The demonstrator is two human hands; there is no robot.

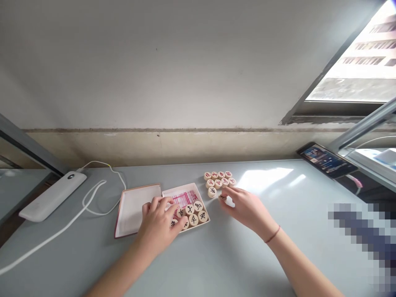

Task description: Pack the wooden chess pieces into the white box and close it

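Washed-out daylight from the upper-right window (359, 62), hard glare across the grey desk (216, 255).

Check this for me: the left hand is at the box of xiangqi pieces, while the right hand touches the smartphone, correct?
Not quite: the head view shows the right hand at a black-marked xiangqi piece outside the box; the smartphone sits apart. The left hand is indeed at the box.

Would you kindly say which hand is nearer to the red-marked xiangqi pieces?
Right: the right hand is at the near side of the red-marked xiangqi pieces, while the left hand is farther away to their left, at the open box.
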